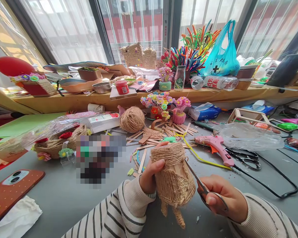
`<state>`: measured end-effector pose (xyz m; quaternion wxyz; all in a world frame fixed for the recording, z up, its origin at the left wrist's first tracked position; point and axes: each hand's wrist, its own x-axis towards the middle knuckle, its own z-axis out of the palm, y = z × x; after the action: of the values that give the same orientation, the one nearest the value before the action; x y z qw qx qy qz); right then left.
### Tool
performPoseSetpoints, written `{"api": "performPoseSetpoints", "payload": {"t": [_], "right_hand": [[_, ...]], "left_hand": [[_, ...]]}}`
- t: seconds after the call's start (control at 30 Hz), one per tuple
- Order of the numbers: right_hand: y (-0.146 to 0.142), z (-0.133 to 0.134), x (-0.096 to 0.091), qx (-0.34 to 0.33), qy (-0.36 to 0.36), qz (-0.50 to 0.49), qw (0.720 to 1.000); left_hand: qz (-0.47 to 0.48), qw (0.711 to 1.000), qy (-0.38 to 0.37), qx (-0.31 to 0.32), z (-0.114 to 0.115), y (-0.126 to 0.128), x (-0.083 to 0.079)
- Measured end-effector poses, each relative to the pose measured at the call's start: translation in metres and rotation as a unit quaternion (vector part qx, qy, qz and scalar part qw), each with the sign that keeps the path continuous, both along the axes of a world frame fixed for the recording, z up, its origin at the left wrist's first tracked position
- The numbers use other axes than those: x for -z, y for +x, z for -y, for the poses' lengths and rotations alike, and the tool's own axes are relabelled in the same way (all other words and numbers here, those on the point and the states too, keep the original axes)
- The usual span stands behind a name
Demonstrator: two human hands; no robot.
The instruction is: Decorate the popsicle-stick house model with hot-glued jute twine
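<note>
My left hand is closed round the upper left side of a twine-wrapped figure, a tan body with short wrapped legs hanging at its lower end. A bare patch shows between the twine rows on its front. In my right hand is a pair of scissors, fingers through the handles. The blade tips reach the figure's upper right side, at the edge of the twine; whether they touch it I cannot tell. Behind the figure lie flat wooden sticks and a ball of twine.
A pink glue gun with a black cord rests at right, beside black-handled scissors and a clear plastic bag. A bent yellow pipe cleaner lies behind the figure. At left are a phone and crumpled tissue. Potted craft flowers stand farther back.
</note>
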<state>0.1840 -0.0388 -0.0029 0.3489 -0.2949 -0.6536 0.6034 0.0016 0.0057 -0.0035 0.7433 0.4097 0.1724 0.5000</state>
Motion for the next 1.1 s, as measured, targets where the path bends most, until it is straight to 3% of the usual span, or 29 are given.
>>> {"api": "performPoseSetpoints", "payload": {"t": [0.23, 0.83, 1.1], "right_hand": [[0.0008, 0.0024, -0.0040, -0.032, -0.052, -0.009, 0.998], [0.0009, -0.0008, -0.0042, 0.005, 0.002, 0.008, 1.000], [0.0023, -0.0008, -0.0037, -0.015, -0.015, 0.023, 1.000]], "left_hand": [[-0.011, 1.000, 0.004, 0.002, 0.0004, 0.0006, -0.0031], [-0.007, 1.000, -0.006, 0.003, 0.0020, 0.0005, -0.0036], [-0.013, 1.000, -0.007, -0.001, 0.0006, 0.0008, -0.0037]]}}
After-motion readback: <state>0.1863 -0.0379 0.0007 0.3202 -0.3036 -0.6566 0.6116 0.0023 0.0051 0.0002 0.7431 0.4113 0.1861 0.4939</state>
